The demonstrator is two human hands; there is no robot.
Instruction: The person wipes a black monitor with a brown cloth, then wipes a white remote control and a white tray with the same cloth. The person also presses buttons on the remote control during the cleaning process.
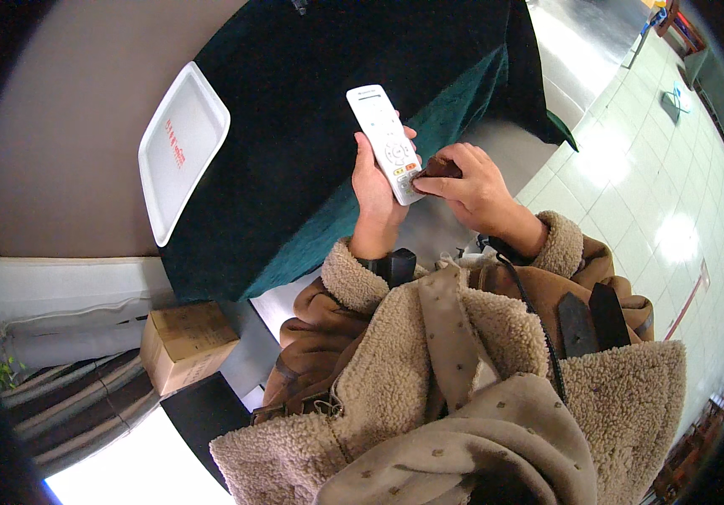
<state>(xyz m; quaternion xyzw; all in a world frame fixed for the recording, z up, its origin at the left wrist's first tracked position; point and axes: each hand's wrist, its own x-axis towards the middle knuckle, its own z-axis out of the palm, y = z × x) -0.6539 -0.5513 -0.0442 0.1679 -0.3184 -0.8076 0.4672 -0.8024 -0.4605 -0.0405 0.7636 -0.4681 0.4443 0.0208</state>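
A white remote control (385,136) lies in my left hand (374,180), its button face turned up. My thumb is along its left edge and fingertips show at its right edge. In my right hand (478,186) is a crumpled dark brown cloth (442,168), pinched between thumb and fingers. The cloth touches the lower right end of the remote, by the buttons below the orange and yellow keys. Part of the cloth is hidden inside the right hand.
Beneath the hands hangs a dark green cloth-covered table (286,145). On its left side rests a white tray (175,164) bearing red writing. A cardboard box (188,344) stands at lower left, near a bright white surface (128,467). Tiled floor (627,196) spreads to the right.
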